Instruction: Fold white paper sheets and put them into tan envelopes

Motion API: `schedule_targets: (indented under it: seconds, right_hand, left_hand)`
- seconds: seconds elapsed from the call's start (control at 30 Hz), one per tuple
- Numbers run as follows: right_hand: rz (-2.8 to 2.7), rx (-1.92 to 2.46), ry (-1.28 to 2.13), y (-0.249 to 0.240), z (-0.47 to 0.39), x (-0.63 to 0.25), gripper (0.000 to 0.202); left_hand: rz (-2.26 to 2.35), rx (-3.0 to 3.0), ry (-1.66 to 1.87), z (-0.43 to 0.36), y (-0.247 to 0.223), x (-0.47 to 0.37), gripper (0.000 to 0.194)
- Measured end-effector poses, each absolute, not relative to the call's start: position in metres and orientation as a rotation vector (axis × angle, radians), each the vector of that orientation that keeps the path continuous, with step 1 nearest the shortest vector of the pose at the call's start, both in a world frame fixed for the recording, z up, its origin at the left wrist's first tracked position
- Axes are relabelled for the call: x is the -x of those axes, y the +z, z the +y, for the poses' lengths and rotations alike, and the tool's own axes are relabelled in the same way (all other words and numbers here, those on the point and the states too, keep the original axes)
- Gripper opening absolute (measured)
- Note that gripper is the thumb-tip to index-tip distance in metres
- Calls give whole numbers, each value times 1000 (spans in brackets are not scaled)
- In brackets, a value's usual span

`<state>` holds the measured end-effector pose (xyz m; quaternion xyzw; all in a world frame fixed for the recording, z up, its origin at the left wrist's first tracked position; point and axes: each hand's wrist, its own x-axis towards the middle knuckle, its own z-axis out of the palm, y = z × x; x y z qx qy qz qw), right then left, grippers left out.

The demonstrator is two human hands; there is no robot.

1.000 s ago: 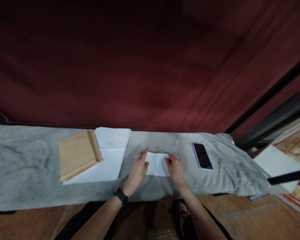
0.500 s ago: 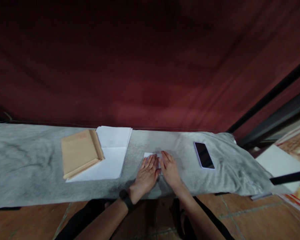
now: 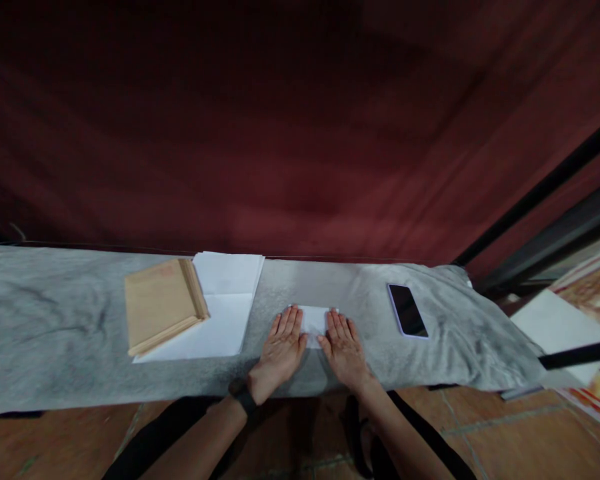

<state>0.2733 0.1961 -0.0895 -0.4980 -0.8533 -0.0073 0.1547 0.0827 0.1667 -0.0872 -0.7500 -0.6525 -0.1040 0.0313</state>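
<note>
A small white folded paper (image 3: pixel 314 325) lies flat on the grey cloth between my hands. My left hand (image 3: pixel 283 345), with a dark watch (image 3: pixel 243 395) on its wrist, presses flat over the paper's left end, fingers stretched out. Over the right end lies my right hand (image 3: pixel 346 348), also flat with its fingers extended. The middle of the paper shows; its two ends are hidden under the hands.
Left of my hands, a stack of brown envelopes (image 3: pixel 163 303) rests partly on white paper sheets (image 3: pixel 230 313). A phone (image 3: pixel 408 311) lies to the right. Grey cloth (image 3: pixel 55 327) covers the narrow table, with a dark red curtain (image 3: pixel 280 153) behind it.
My hands were close together over the paper's middle. They have slid apart to its left and right ends, uncovering the middle.
</note>
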Motion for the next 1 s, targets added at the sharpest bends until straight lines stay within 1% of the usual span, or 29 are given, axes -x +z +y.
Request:
schedule_targets:
  seconds: [0.17, 0.3, 0.6, 0.7, 0.8, 0.9, 1.0]
  right_hand:
    - [-2414, 1469, -56, -95, 197, -284, 65]
    - [-2350, 1485, -11, -94, 204, -288, 58]
    - [-2212, 1677, 116, -81, 225, -283, 47]
    - [-2190, 1691, 161, -80, 228, -283, 46]
    - [-2165, 1690, 199, -82, 230, -284, 48]
    - [-2113, 1666, 248, -82, 233, -285, 47]
    - [-1999, 1596, 379, -78, 238, -285, 43]
  left_hand:
    - [-2088, 2271, -295, 164, -80, -77, 59]
    - [-2104, 2286, -329, 167, -74, -71, 57]
    - [-2191, 2355, -422, 201, -52, -68, 45]
    - [-2246, 2341, -437, 209, -45, -69, 37]
    - [-2297, 2354, -544, 216, -43, -66, 30]
    - [-2317, 2389, -725, 221, -43, -64, 18]
    - [-2295, 2390, -852, 220, -35, -65, 15]
